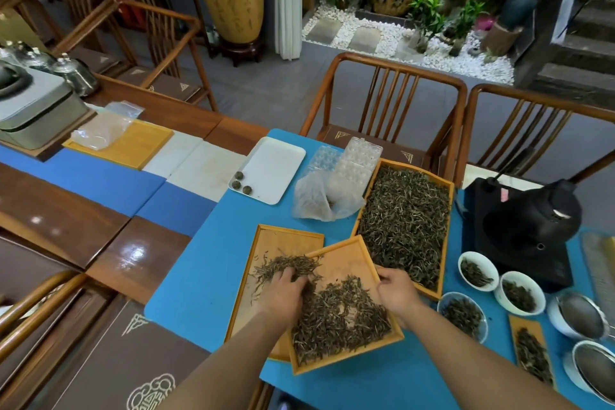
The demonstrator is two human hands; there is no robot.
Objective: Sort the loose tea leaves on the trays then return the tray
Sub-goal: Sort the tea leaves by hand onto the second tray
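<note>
Three wooden trays lie on the blue mat. A middle tray, tilted over the left tray, holds a heap of loose tea leaves. My right hand grips this tray's right rim. My left hand rests with curled fingers on leaves at the tray's left edge, where a smaller pile spills onto the left tray. The large tray at the right is full of leaves.
A white tray with three tea balls, a plastic bag and clear moulds lie beyond. White bowls of leaves, strainers and a black appliance crowd the right. Chairs stand behind the table.
</note>
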